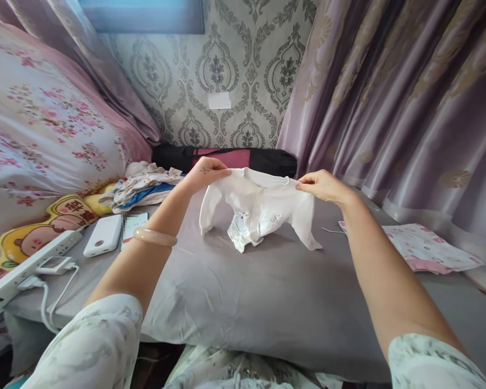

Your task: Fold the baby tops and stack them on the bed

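Observation:
A small white long-sleeved baby shirt (273, 202) is stretched between my two hands above the grey-covered surface (243, 292). My left hand (208, 170) pinches it at one shoulder near the neckline, and my right hand (322, 185) pinches the opposite shoulder. Both sleeves hang down at the sides. The shirt's lower part is bunched in the middle, and its hem looks folded or gathered. Small printed marks show on the front. A pale bangle (155, 237) circles my left wrist.
To the left lie a clothes pile (143, 186), a white power bank (102, 235), a phone (133, 229), a power strip (28, 273) with cables and a yellow cartoon cushion (36, 235). A pink-and-white folded cloth (429, 247) lies right. A black-and-maroon roll (222, 156) lies along the wall.

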A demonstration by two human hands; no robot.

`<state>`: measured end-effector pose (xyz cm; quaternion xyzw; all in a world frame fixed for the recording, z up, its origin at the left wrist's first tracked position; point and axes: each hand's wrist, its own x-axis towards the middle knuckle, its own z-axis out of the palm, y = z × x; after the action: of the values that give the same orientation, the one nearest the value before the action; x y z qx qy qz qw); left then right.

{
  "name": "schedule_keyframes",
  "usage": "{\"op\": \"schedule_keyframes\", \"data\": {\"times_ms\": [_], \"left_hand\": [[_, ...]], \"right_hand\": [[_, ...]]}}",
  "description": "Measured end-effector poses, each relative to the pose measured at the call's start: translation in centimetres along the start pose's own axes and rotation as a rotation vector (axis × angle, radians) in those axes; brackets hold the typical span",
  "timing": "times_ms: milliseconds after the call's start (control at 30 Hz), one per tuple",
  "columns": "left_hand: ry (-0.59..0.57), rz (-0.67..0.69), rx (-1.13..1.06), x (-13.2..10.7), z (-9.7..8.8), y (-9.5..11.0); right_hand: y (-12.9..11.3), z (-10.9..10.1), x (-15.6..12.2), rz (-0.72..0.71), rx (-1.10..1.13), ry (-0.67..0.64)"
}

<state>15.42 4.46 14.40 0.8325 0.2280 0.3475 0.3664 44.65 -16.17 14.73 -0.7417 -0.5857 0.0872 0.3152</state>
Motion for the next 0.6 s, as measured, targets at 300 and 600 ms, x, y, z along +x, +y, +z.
{"op": "schedule_keyframes", "data": {"times_ms": [300, 600], "left_hand": [[0.266, 0.249, 0.431, 2.6, -1.6, 2.9], [0.448, 0.295, 0.578, 4.1, -0.8, 2.4]], "right_hand": [[-2.6, -1.5, 0.7, -0.111, -0.321, 0.368], [-2.6, -1.0, 2.1, -0.245, -0.52, 0.626]]}}
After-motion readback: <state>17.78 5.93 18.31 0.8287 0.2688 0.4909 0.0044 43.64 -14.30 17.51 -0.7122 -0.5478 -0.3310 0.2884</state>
